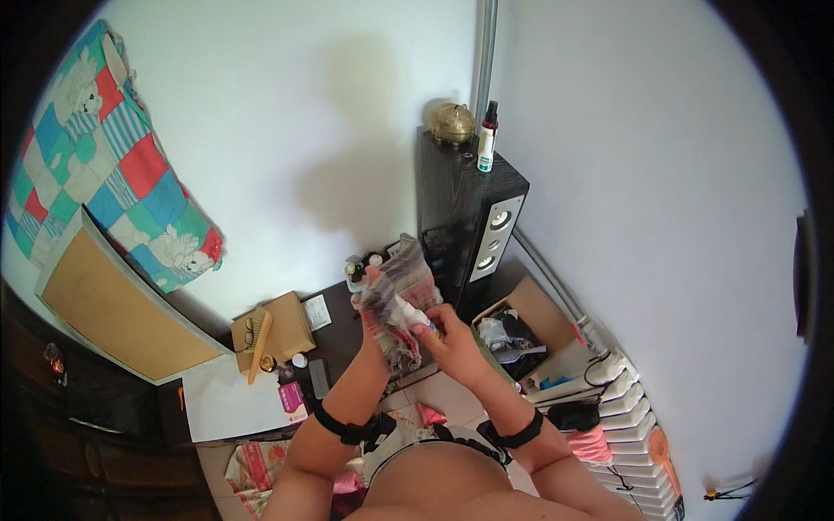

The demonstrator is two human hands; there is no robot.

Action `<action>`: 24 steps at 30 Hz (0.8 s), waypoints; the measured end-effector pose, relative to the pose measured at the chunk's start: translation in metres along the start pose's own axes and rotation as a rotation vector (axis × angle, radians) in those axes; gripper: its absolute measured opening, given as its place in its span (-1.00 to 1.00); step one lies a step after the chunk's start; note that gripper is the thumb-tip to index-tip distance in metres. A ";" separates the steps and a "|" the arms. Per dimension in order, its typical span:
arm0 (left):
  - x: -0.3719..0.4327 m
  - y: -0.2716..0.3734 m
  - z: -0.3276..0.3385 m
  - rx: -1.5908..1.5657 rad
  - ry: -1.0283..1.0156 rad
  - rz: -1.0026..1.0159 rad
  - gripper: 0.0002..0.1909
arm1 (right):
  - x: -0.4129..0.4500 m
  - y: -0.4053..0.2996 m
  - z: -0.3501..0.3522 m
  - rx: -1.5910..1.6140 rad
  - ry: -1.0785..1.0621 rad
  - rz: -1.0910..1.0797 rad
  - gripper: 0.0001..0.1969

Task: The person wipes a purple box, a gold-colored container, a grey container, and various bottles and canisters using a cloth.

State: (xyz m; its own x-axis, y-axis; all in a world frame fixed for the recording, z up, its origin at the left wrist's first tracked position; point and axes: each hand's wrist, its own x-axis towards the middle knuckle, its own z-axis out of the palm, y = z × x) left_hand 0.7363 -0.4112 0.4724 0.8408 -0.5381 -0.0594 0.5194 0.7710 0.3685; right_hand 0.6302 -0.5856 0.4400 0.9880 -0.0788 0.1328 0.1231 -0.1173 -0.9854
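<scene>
A frayed plaid cloth (412, 277) in grey and red lies draped over my left hand (373, 340), which grips it from below. Most of that hand is hidden by the fabric; a fingertip shows above. My right hand (454, 346) holds a small white bottle (413, 314) between thumb and fingers. The bottle's tip points up and left against the cloth, and I cannot tell whether it is capped. Both hands are above the front of a dark desk (339, 303).
A black loudspeaker (459, 189) bears a spray bottle (487, 137) and a brass-coloured pot (451, 124). To the right stand an open cardboard box (554, 306) and a white radiator (629, 417). Leftward are a wooden brush (259, 345), glasses (249, 332), a carton (287, 319) and a white sheet (228, 404).
</scene>
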 end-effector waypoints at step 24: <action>0.027 0.001 -0.028 -0.024 -0.223 -0.096 -0.05 | -0.037 -0.017 0.020 -0.608 0.166 -0.165 -0.55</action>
State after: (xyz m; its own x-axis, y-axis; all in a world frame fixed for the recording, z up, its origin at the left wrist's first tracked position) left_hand 0.7638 -0.4154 0.4454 0.7344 -0.6690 0.1144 0.6009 0.7193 0.3487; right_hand 0.5931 -0.5603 0.4499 0.9271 -0.1581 0.3398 0.1491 -0.6763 -0.7214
